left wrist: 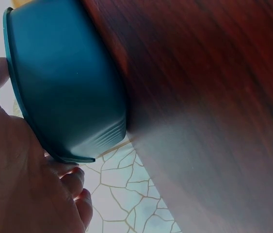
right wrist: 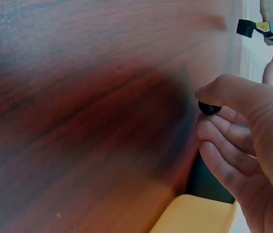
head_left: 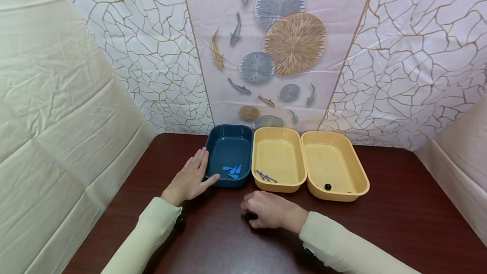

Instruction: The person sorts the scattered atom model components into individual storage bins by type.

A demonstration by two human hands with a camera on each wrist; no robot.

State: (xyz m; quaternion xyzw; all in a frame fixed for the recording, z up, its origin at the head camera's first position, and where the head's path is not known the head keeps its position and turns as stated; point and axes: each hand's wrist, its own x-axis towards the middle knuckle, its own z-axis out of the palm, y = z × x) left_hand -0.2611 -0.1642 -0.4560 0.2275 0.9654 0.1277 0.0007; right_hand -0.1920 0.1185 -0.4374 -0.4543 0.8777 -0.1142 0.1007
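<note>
A small black ball [right wrist: 209, 108] is pinched between the thumb and fingers of my right hand [head_left: 268, 209], low over the table in front of the trays. In the head view that ball is mostly covered by the fingers. My left hand [head_left: 190, 179] rests on the near left corner of the dark blue tray [head_left: 229, 129], its fingers straight along the rim. Several light blue drop-shaped pieces [head_left: 233, 171] lie in this tray. The middle yellow tray [head_left: 279, 155] holds several small purple sticks [head_left: 266, 176]. Another black ball [head_left: 327, 187] sits in the right yellow tray [head_left: 331, 160].
The three trays stand side by side on the dark brown table [head_left: 411, 215], near its far edge. Behind them hangs a patterned cloth [head_left: 262, 96]. A pale cloth [head_left: 57, 117] closes off the left side.
</note>
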